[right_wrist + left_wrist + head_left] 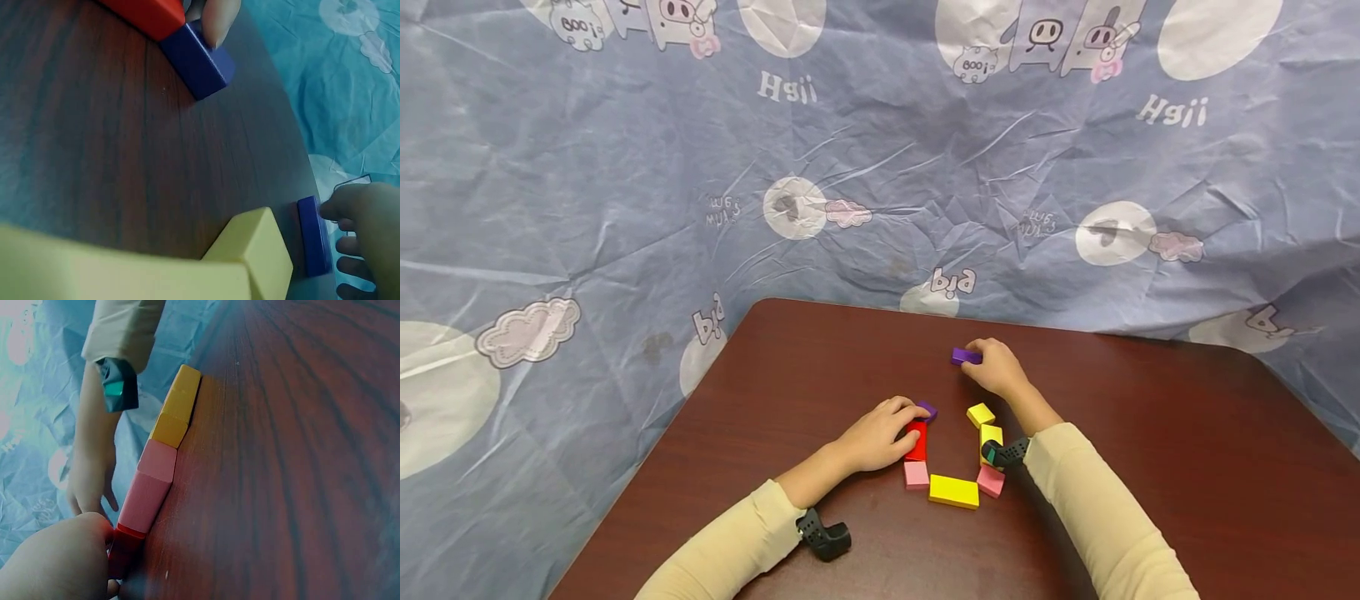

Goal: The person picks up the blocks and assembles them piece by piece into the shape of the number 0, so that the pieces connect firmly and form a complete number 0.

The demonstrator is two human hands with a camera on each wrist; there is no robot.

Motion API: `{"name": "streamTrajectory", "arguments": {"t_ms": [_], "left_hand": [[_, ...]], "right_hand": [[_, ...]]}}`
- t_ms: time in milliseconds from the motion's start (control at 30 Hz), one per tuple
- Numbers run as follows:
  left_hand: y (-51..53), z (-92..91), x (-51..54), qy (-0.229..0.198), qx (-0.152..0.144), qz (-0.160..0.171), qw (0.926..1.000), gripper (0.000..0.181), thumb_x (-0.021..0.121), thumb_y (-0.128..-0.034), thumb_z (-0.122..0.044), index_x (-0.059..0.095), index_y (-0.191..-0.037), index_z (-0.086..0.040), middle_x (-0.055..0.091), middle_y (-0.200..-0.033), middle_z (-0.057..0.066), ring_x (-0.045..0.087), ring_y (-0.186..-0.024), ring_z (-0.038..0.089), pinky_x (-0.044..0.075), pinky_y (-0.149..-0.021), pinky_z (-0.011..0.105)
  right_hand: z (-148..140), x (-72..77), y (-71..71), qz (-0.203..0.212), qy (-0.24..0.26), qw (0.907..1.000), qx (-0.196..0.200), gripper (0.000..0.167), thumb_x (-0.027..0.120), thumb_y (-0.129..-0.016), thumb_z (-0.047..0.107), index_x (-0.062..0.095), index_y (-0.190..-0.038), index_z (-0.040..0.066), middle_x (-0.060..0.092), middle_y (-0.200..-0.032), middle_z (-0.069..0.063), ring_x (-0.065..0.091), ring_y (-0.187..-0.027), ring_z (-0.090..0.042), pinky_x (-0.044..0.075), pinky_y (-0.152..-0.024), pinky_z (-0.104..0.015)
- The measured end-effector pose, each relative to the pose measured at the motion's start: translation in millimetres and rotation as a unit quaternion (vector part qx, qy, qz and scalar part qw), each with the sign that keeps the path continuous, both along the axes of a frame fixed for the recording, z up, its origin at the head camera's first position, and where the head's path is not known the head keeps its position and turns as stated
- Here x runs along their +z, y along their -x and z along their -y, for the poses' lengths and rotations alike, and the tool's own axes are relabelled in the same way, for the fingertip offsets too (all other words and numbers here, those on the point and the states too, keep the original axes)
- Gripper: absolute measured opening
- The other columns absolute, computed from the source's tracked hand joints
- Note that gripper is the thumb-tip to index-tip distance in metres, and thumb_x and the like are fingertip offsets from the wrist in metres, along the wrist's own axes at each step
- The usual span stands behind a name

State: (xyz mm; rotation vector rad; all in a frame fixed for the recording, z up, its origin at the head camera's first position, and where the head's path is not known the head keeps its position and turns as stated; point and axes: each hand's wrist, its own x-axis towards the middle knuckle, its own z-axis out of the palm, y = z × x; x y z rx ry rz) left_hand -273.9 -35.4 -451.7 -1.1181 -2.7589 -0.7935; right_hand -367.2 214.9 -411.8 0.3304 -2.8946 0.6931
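In the head view, my left hand (878, 437) rests by the left side of a curved row of blocks. Its fingertip touches a small purple block (197, 62), and its thumb lies at the red block (918, 446). The purple block adjoins the red one end to end. Farther back on the table, my right hand (997, 367) holds another purple block (962, 356) at its right end, between thumb and fingers. The right wrist view shows this purple block (314, 237) standing on the table, partly covered by the hand.
A pink block (917, 475), a long yellow block (953, 491) and a second pink block (991, 480) form the row's near side. Two yellow blocks (981, 415) stand on its right, below my right forearm. A patterned cloth (865, 150) hangs behind the brown table (820, 350).
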Motion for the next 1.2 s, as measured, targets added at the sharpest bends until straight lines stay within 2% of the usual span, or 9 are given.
{"name": "streamTrajectory", "arguments": {"t_ms": [233,433,733,967,1200], "left_hand": [[0.2,0.3,0.3,-0.003,-0.001,-0.004,1.0,0.037,0.05,-0.0991,-0.026,0.058,-0.134,-0.019,0.052,-0.127,0.004,0.049,-0.117,0.019,0.042,-0.102,0.035],[-1.0,0.6,0.8,0.0,0.003,0.001,1.0,0.037,0.05,-0.0996,-0.027,0.057,-0.135,-0.019,0.052,-0.127,0.003,0.049,-0.117,0.019,0.042,-0.102,0.035],[-2.3,1.3,3.9,0.001,0.005,0.005,1.0,0.036,0.05,-0.0996,-0.027,0.057,-0.135,-0.02,0.052,-0.128,0.003,0.049,-0.117,0.019,0.042,-0.101,0.035],[-2.4,1.1,2.5,0.002,0.0,0.004,1.0,0.036,0.05,-0.0994,-0.026,0.058,-0.134,-0.019,0.053,-0.127,0.003,0.05,-0.117,0.019,0.042,-0.101,0.035],[-2.5,0.9,3.7,-0.002,0.002,0.009,1.0,0.036,0.05,-0.0995,-0.026,0.058,-0.134,-0.019,0.052,-0.129,0.004,0.049,-0.118,0.02,0.042,-0.102,0.035]], "right_hand": [[10,3.9,8.3,0.039,-0.075,0.9961,0.024,0.051,0.063,-0.087,0.02,0.055,-0.133,-0.001,0.051,-0.136,-0.026,0.046,-0.125,-0.044,0.037,-0.097,-0.062],[10,5.3,9.5,0.055,-0.104,0.993,0.01,0.048,0.062,-0.089,0.017,0.056,-0.133,0.001,0.056,-0.129,-0.025,0.052,-0.119,-0.041,0.039,-0.09,-0.06],[6,-5.3,7.5,0.042,-0.059,0.9974,0.002,0.039,0.063,-0.093,0.012,0.058,-0.13,0.0,0.059,-0.127,-0.024,0.055,-0.117,-0.041,0.041,-0.098,-0.055],[3,-9.3,0.6,0.036,-0.002,0.9993,0.009,0.038,0.063,-0.093,0.011,0.059,-0.128,-0.002,0.06,-0.125,-0.025,0.055,-0.115,-0.041,0.043,-0.097,-0.054],[0,-6.8,-7.9,0.027,0.037,0.9985,0.03,0.036,0.064,-0.092,0.012,0.061,-0.126,-0.003,0.061,-0.123,-0.025,0.056,-0.113,-0.04,0.044,-0.096,-0.053]]}}
